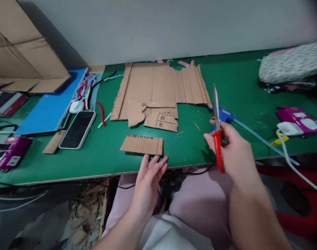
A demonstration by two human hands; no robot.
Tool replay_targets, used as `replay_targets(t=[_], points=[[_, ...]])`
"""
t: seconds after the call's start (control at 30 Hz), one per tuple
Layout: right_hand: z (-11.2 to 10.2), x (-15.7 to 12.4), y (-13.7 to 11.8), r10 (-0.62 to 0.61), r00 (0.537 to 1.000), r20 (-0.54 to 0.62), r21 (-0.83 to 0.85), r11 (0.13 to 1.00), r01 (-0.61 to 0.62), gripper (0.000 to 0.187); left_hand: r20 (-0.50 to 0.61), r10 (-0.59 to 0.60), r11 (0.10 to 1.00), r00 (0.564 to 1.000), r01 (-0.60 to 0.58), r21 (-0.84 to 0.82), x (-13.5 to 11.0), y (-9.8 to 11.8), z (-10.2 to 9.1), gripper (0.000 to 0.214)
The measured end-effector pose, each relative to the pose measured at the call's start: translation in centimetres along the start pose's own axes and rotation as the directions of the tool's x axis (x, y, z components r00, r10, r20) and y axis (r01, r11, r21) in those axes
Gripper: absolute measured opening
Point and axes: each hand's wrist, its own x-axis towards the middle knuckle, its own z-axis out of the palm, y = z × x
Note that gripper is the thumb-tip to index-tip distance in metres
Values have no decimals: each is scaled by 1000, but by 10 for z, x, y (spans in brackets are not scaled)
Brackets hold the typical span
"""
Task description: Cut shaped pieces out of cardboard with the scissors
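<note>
My right hand point(231, 146) grips a pair of scissors point(219, 146) with red handles, blades closed and pointing away from me. Just beyond it lies a blue glue gun point(224, 114) with a pale glue stick trailing to the right. My left hand point(151, 172) rests at the table's front edge, fingers spread, its fingertips at the near edge of a small cardboard piece point(144, 145) with printed characters. Farther back are a large cardboard sheet point(150, 83) with torn edges and smaller printed offcuts point(162, 121) in front of it.
On the left are a white-cased phone point(77, 130), a blue board point(49, 104), pipe cleaners point(84, 86) and a large folded cardboard point(31, 45). Purple power strips point(299, 118) with cables sit at both sides. A patterned pouch point(291, 64) lies at back right.
</note>
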Motion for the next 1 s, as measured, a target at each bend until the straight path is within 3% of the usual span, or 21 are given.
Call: replay_targets(t=[0.1,0.13,0.2,0.23,0.3,0.4,0.43,0.5,0.6,0.7,0.9,1.0], points=[[-4,18,-4,-22,1000,8,-24,999,22,44,123,-112,935,986,62,350,-7,7,-18,29],[-4,22,-4,-31,1000,2,-22,999,31,44,148,-79,884,986,0,468,-8,11,-24,23],[-4,29,-3,-63,998,-24,-35,997,62,43,217,103,719,971,-223,658,-6,21,-32,21],[-3,33,-3,-82,996,-41,-49,996,80,43,285,216,595,934,-357,719,-4,25,-32,20],[-1,43,-6,-114,991,-67,-59,992,110,44,493,344,281,799,-588,758,3,32,-25,23],[0,60,-20,-141,983,-121,42,988,147,47,778,283,-152,560,-775,613,19,27,8,32],[1,66,-26,-149,978,-145,91,982,164,46,830,213,-250,516,-792,557,25,22,23,39],[1,74,-41,-165,970,-177,179,964,197,46,857,99,-396,506,-770,501,40,5,55,60],[1,79,-56,-160,970,-183,287,935,209,48,823,46,-506,566,-697,508,63,-24,93,77],[4,80,-55,-147,967,-207,345,914,213,48,800,19,-543,600,-666,512,80,-42,106,83],[13,86,-28,-143,957,-251,352,908,228,47,855,-58,-562,516,-724,399,73,-47,87,77],[14,85,-22,-138,961,-238,328,920,214,47,856,-97,-549,507,-745,379,71,-45,87,80]])
